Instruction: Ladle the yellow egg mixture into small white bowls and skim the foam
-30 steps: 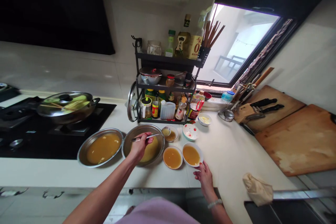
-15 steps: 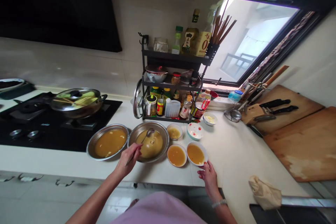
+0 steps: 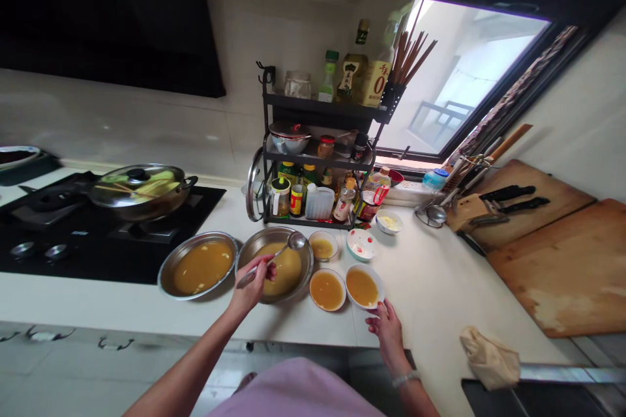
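Observation:
My left hand (image 3: 252, 285) is closed round the handle of a metal soup spoon (image 3: 295, 240), its bowl end raised over the right rim of a steel basin (image 3: 247, 259) of yellowish-brown liquid. With its fingers at the near right edge, my right hand (image 3: 387, 329) grips a white bowl (image 3: 379, 280) of orange-brown liquid that rests on the counter. Left of that bowl stands a second bowl (image 3: 327, 290) of similar liquid. Behind them are a smaller bowl (image 3: 323, 246) with paler liquid and a dish with red spots (image 3: 360, 244).
Another steel basin (image 3: 165, 273) of brown liquid sits on the left, near the stove (image 3: 115, 234) with a lidded pan (image 3: 141, 199). A black rack (image 3: 317, 159) of bottles stands behind. To the right are a knife block (image 3: 469, 212), cutting boards (image 3: 567, 280) and a cloth (image 3: 490, 358).
My left hand has lifted the spoon out of the basin's liquid and moved it right, towards the small bowls. My right hand stays at the white bowl.

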A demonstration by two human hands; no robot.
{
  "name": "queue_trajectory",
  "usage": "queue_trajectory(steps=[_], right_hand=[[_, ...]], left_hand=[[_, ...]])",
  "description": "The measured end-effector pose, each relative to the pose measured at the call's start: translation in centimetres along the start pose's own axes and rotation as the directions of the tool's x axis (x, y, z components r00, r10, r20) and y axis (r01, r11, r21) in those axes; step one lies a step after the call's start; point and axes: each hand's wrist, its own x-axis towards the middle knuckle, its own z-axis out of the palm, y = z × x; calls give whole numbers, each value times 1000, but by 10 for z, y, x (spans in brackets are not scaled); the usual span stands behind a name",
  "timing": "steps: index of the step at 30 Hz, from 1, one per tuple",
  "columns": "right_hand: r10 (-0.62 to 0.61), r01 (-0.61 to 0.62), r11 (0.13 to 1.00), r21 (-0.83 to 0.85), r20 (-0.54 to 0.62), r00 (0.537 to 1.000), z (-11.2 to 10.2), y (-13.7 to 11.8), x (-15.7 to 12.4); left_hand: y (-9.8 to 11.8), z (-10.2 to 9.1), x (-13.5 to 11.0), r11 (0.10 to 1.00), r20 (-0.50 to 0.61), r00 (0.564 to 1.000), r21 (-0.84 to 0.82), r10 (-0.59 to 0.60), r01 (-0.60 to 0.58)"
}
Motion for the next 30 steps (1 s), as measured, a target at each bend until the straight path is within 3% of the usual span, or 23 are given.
queue_trajectory(steps=[2, 5, 10, 13, 15, 17, 20, 25, 30], right_hand=[[-1, 1, 1000, 6, 5, 1000, 0, 0, 0], [-4, 4, 1000, 6, 5, 1000, 0, 0, 0], [7, -7, 1000, 16, -12, 1000, 1, 1, 0], [3, -2, 1000, 26, -23, 1000, 1, 2, 1], [-1, 2, 1000, 25, -29, 1000, 1, 3, 1], [-2, 2, 1000, 23, -27, 1000, 1, 4, 1], [-3, 4, 1000, 24, -22, 1000, 2, 4, 2], [-9, 9, 999, 34, -11, 1000, 0, 4, 1], [-9, 10, 1000, 13, -12, 1000, 0, 2, 1]], left_hand=[[2, 19, 7, 999, 40, 999, -43, 8, -7], [-2, 43, 19, 994, 164, 983, 56, 84, -94], [-11, 71, 38, 866, 365, 891, 312, 270, -391], [-14, 84, 44, 841, 418, 861, 316, 291, -438], [-18, 91, 47, 913, 388, 894, 239, 223, -332], [-24, 97, 50, 990, 309, 949, 97, 67, -102], [-32, 102, 56, 984, 204, 969, -85, -139, 159], [-35, 99, 61, 946, 95, 968, -210, -231, 247], [-31, 92, 59, 920, 59, 960, -274, -273, 279]])
